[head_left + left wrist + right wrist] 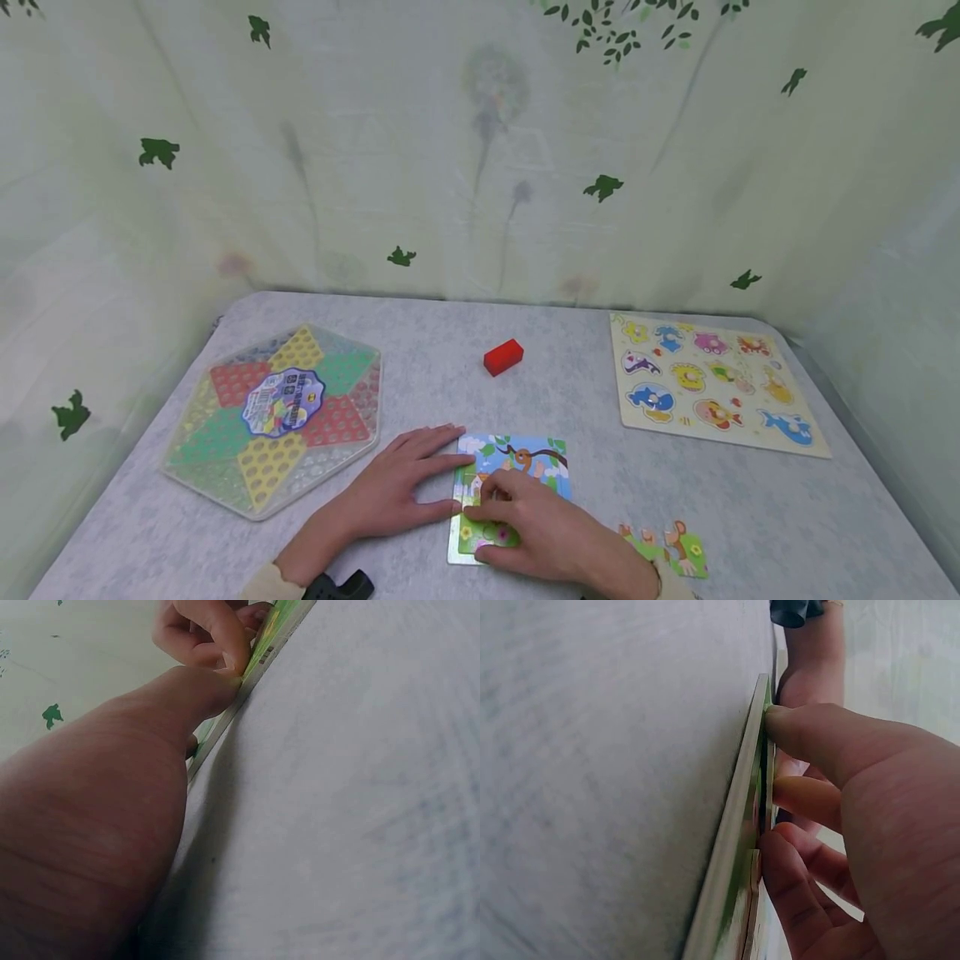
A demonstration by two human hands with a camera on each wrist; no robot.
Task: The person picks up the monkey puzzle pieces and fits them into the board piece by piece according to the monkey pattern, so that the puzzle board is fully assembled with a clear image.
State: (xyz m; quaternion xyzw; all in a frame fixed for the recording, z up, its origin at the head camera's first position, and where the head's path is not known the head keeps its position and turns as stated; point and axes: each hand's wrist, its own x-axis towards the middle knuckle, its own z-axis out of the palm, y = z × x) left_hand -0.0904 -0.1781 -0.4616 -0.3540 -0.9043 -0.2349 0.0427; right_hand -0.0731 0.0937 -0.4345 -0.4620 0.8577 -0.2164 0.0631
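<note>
A small jigsaw board (454, 552) with a picture of a branch, sky and flowers lies near the table's front. My left hand (408, 483) rests beside it, fingers spread, with fingertips and thumb touching its left edge. Over the lower part of the board, my right hand (536, 529) has its fingers curled and pinches a green puzzle piece (477, 537). The right wrist view shows that piece (770, 806) slightly raised from the board's surface, between thumb and fingers. Part of the picture is hidden under the right hand.
Loose puzzle pieces (686, 550) lie right of the right forearm, partly covered by it. A hexagonal Chinese checkers set (352, 454) is at left, a red block (503, 357) at back centre, and an animal peg-style puzzle board (720, 446) at back right. Curtains (480, 167) surround the table.
</note>
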